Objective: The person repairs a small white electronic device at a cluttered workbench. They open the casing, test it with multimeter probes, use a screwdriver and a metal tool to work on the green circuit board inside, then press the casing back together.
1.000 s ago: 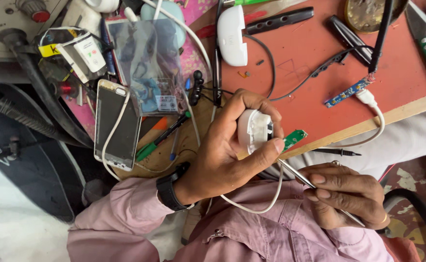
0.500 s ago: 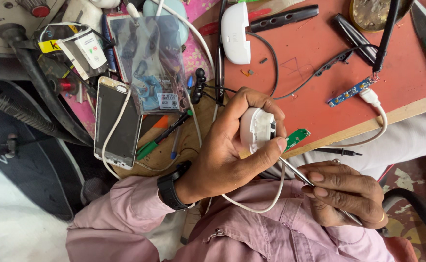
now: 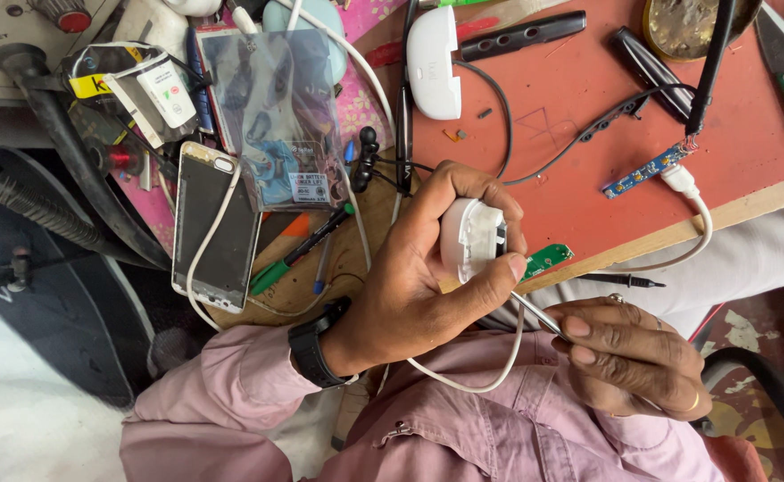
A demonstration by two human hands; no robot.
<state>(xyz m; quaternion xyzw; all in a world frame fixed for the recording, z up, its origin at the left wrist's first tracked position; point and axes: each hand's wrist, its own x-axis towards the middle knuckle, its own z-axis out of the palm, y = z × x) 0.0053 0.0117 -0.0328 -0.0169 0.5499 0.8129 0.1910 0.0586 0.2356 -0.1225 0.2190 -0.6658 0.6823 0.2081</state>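
Clamped in the left hand is a small white rounded device shell, thumb beneath and fingers curled over its top, held above the near edge of the red work board. Right hand pinches a thin metal probe between fingertips, its tip meeting the underside of the shell. A small green circuit board shows just beside the shell at the board's wooden edge strip. A white cable loops below the left hand across the pink shirt. Left of the grip lie a phone, a clear plastic packet and pens, crowding that side. Open red surface remains beyond the shell, between a black wire and a blue circuit strip.
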